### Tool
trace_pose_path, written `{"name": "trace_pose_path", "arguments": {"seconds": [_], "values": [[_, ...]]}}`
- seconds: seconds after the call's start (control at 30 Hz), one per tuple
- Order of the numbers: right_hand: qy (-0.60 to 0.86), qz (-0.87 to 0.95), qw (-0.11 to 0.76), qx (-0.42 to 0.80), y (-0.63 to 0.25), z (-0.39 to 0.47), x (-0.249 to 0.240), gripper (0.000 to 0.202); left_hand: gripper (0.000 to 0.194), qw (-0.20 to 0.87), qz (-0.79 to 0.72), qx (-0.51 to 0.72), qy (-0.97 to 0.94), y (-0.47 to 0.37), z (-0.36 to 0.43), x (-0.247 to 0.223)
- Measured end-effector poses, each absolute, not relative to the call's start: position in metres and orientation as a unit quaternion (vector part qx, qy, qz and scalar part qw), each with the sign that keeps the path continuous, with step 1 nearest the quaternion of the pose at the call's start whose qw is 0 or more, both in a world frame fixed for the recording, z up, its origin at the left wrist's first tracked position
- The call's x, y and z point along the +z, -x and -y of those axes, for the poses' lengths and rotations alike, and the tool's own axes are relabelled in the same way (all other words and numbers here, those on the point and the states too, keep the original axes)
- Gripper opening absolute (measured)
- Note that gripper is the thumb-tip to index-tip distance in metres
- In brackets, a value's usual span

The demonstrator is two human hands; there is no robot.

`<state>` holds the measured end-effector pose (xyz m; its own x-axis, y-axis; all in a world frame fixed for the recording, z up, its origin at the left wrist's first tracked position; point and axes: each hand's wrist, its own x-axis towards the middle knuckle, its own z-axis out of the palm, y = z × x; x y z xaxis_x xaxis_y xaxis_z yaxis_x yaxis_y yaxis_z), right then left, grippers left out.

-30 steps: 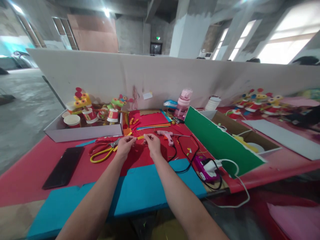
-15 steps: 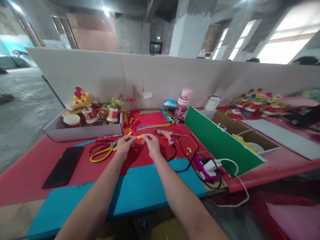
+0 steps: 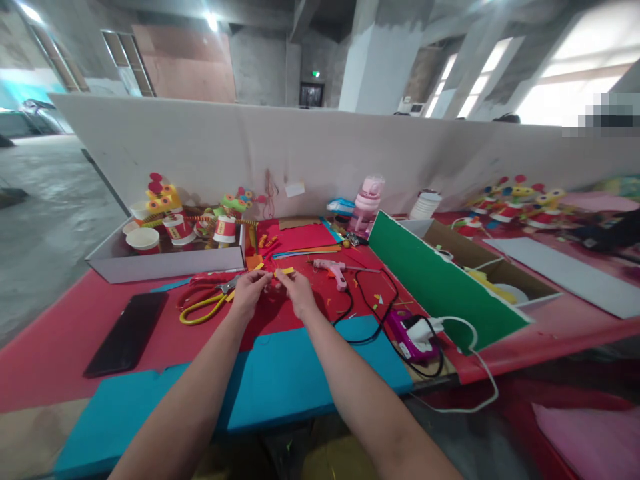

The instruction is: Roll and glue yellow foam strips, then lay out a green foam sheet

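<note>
Head view: both hands are seen brought together over the red table (image 3: pixel 100 320), closer than a second ago, when a gap lay between them. The left hand (image 3: pixel 249 292) and right hand (image 3: pixel 299 293) are each pinched shut on a small piece (image 3: pixel 274 283), too small to identify, held just above the tabletop. A yellow strip (image 3: pixel 284 271) lies just beyond the fingertips, scissors (image 3: pixel 207 300) to the left, a glue gun (image 3: pixel 334 269) to the right. The closing-up suggests joining or folding in progress.
</note>
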<state>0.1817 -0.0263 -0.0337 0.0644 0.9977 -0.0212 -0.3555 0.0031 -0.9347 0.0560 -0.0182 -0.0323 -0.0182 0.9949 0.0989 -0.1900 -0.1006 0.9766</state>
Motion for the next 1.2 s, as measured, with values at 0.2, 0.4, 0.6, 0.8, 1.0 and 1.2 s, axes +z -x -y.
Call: {"name": "trace_pose_path", "arguments": {"seconds": [0.2, 0.4, 0.6, 0.8, 1.0, 1.2], "values": [[0.422, 0.397, 0.621, 0.528, -0.178, 0.025, -0.04, 0.024, 0.025, 0.515, -0.422, 0.562, -0.49, -0.058, 0.018, -0.034], [0.443, 0.41, 0.635, 0.481, -0.178, 0.027, -0.036, 0.02, 0.028, 0.554, -0.398, 0.551, -0.481, -0.061, 0.021, -0.033], [0.45, 0.414, 0.641, 0.464, -0.18, 0.03, -0.03, 0.027, 0.029, 0.534, -0.423, 0.567, -0.463, -0.061, 0.02, -0.034], [0.424, 0.29, 0.676, 0.528, -0.189, 0.023, -0.033, 0.036, 0.026, 0.577, -0.396, 0.569, -0.432, -0.06, 0.022, -0.029], [0.348, 0.316, 0.618, 0.631, -0.181, 0.021, -0.042, 0.028, 0.026, 0.606, -0.369, 0.563, -0.424, -0.06, 0.023, -0.031], [0.338, 0.323, 0.615, 0.635, -0.178, 0.024, -0.042, 0.026, 0.026, 0.61, -0.37, 0.552, -0.432, -0.059, 0.02, -0.034]]}}
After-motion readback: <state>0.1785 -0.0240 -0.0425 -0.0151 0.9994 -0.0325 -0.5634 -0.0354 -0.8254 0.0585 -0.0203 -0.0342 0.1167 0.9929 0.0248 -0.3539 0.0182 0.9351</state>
